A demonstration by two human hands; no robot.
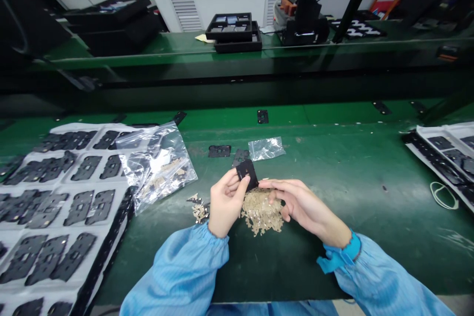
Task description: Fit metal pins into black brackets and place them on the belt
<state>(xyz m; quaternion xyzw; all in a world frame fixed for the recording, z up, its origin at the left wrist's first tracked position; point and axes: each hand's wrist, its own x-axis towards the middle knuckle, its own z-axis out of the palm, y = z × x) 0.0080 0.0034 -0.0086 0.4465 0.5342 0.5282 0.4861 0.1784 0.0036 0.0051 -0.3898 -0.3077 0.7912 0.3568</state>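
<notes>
Between the thumb and fingers of my left hand [228,200] is a black plastic plate [247,174], held tilted above the bench. My right hand [296,202] is beside it, index finger stretched toward the plate's lower right corner and the other fingers loosely bent. Whether that fingertip touches the plate, I cannot tell. Beneath both hands lies a heap of small beige pieces [262,212]. A smaller pile of beige and dark bits [200,210] is left of my left hand. Just beyond the held plate, two more black plates [219,151] rest on the bench.
A white tray [79,227] of black plates fills the left side, with a clear bag [159,168] over its edge. Farther off lies a small clear bag [266,148]. At right are another tray [425,131] and a rubber band [444,195]. Black boxes [237,42] stand on the back shelf.
</notes>
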